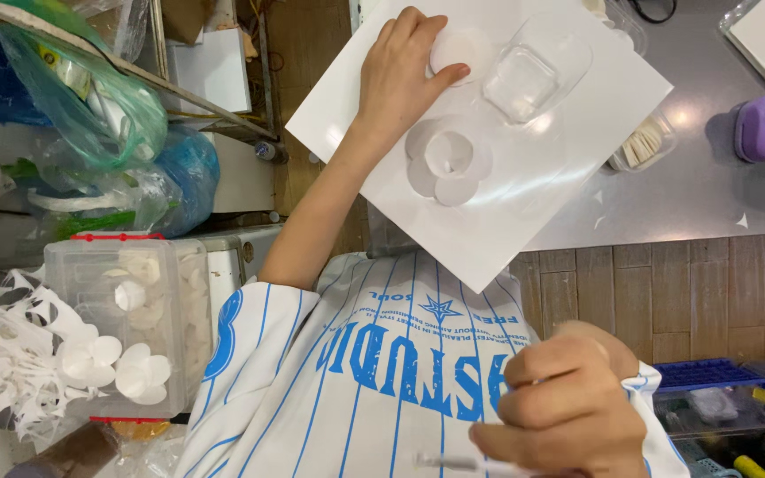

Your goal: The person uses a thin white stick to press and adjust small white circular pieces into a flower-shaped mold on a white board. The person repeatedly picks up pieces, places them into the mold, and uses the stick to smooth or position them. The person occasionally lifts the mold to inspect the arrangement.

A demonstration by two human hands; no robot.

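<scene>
Seemingly mid-assembly: my left hand (409,75) pinches a white paper circle (460,49) on the white sheet (568,150), twelve o'clock of the paper flower (447,162). My right hand (568,407) is closed on a thin stick (453,462). I judge the next move calls for precise alignment.

A grey metal table (710,190) is catching soft glare from overhead light, and a wood-plank floor (666,301) is showing beside it. Plastic bags (108,115), green and blue, are crowding one side, with a clear lidded bin (135,265) sitting near them.
</scene>
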